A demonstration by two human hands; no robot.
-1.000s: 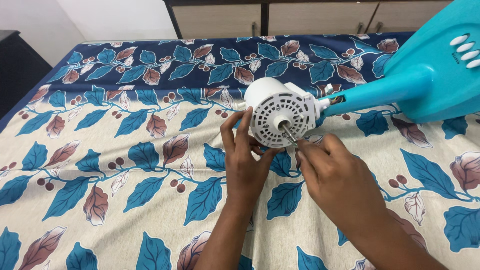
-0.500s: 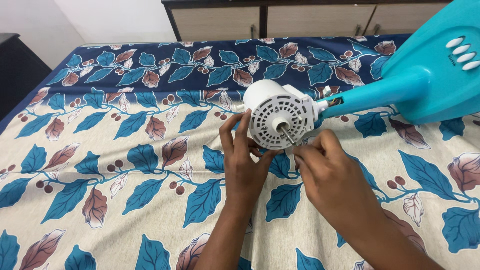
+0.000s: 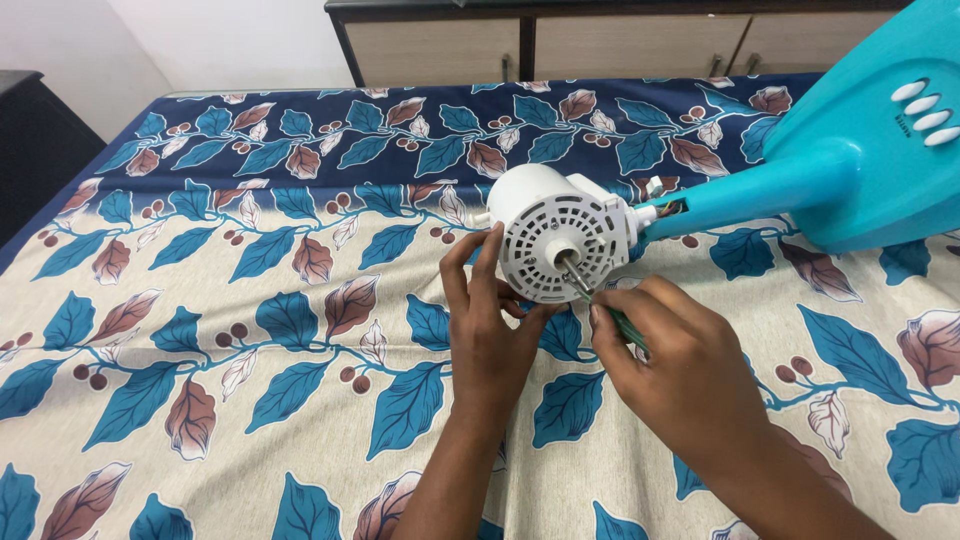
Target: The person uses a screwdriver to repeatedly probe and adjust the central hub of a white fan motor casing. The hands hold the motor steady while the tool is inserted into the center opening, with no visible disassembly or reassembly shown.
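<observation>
A white fan motor housing [image 3: 555, 235] with a vented round face and a metal shaft [image 3: 572, 272] lies on the bed, joined to a turquoise fan stand [image 3: 850, 170] that runs off to the right. My left hand [image 3: 490, 325] cups the housing from below and the left, fingers on its rim. My right hand [image 3: 680, 370] grips a thin green-handled tool [image 3: 620, 322], with its tip by the shaft at the housing's face.
A bedsheet [image 3: 250, 330] printed with blue and brown leaves covers the bed. White buttons [image 3: 925, 105] sit on the fan's base at the right. A wooden cabinet [image 3: 600, 40] stands behind the bed, and a dark piece of furniture [image 3: 30, 130] at the left.
Both hands stay on the motor housing. My right hand has shifted slightly around the shaft.
</observation>
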